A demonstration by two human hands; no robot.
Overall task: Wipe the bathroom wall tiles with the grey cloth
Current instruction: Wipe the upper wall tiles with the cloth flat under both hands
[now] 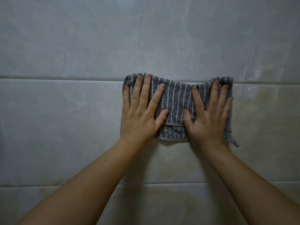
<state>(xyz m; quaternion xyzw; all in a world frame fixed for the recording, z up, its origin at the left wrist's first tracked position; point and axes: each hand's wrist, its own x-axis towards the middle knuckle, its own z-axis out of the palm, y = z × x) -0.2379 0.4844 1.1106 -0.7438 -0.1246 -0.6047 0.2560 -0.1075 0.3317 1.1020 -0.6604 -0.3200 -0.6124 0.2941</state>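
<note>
Left hand [140,114] fingers [136,93] spread flat, pressed on the grey cloth [177,101], tips pointing to 12 o'clock; the thumb angles toward 2 o'clock and lies on the cloth's lower fold. Right hand [209,117] fingers [214,95] also spread and flat on the cloth, thumb angled toward 10 o'clock, near the left thumb but apart from it. Neither hand pinches or bunches the fabric; both palms just press it against the wall.

The cloth is striped dark grey with pale lines, folded (a hemmed edge shows between the thumbs, a second layer below it). Its top edge crosses the horizontal grout line [65,77]; most of it sits on the tile below. The cloth's left and right portions are hidden under the hands, and a loose corner hangs out at 5 o'clock of the right wrist. How many folds there are cannot be told.

The wall tiles [65,119] are pale grey with streaky marbling, beige tint toward 3 o'clock. A second grout line [32,185] runs lower down. Both forearms enter from 6 o'clock, bare, cut off by the bottom edge. The scene is dim, so whether the tiles are wet cannot be told.
</note>
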